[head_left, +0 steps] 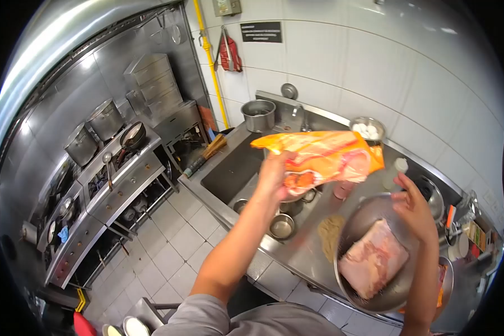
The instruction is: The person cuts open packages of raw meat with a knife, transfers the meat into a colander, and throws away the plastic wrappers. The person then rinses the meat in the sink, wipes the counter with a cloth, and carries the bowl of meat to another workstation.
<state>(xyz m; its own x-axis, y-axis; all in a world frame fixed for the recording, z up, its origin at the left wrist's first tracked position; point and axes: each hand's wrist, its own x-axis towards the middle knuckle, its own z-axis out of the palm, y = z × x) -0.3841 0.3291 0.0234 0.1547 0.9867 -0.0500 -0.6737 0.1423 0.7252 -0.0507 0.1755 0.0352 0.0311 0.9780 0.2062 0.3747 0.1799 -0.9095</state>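
My left hand point(274, 175) is closed on the near-left edge of an orange plastic meat bag point(319, 151), lifted above the steel sink point(224, 178). The bag is partly see-through, with a reddish patch showing at its lower edge. A thick slab of raw meat point(375, 260), pale pink with white fat, lies in a large steel bowl point(364, 213) on the counter at the right. Over the bowl's far right rim my right hand point(417, 210) is raised with its fingers apart and nothing in them.
Small metal pots point(281, 225) stand in and beside the sink. A brownish cloth point(330, 235) touches the bowl's left side. Behind are a steel pot point(259, 115) and a bowl of white pieces point(367, 129). Stoves point(115, 193) line the left wall.
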